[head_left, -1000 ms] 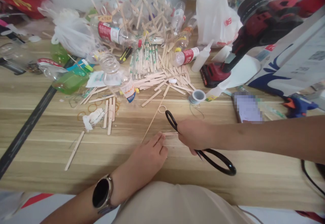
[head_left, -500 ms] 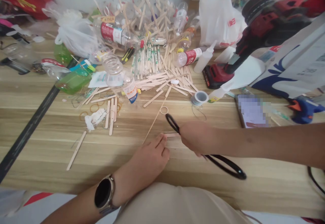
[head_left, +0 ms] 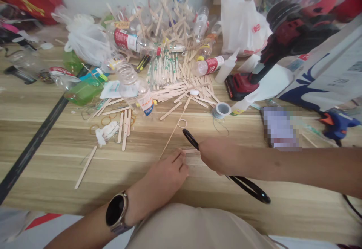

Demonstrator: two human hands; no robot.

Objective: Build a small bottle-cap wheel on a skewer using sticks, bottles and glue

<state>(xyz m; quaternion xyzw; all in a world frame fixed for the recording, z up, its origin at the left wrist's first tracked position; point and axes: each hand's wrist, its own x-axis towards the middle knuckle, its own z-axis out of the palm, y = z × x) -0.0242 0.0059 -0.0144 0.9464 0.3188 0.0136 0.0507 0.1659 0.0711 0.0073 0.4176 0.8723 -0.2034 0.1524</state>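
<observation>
My right hand (head_left: 216,155) is closed around a pair of scissors with black loop handles (head_left: 250,190). One loop sticks out at the upper left of the fist and the other at the lower right; the blades are hidden by the hand. Beneath lies a pale wooden craft stick (head_left: 191,151), visible only between the two hands. The fingertips of my left hand (head_left: 166,175), held close together, pin the stick's left end to the table. A thin bamboo skewer (head_left: 173,132) runs up from these fingers, with a small ring (head_left: 182,123) beside it.
Beyond the hands lie a pile of craft sticks (head_left: 177,90), a clear cut bottle (head_left: 135,87), a spool of thread (head_left: 221,110) and a phone (head_left: 279,126). Further right are a red-and-black power tool (head_left: 243,85) and a blue glue gun (head_left: 339,124). A single stick (head_left: 85,168) lies at left.
The scissors have tilted slightly, their lower loop a little further down and left. My right forearm sits slightly lower. My left hand stays in place.
</observation>
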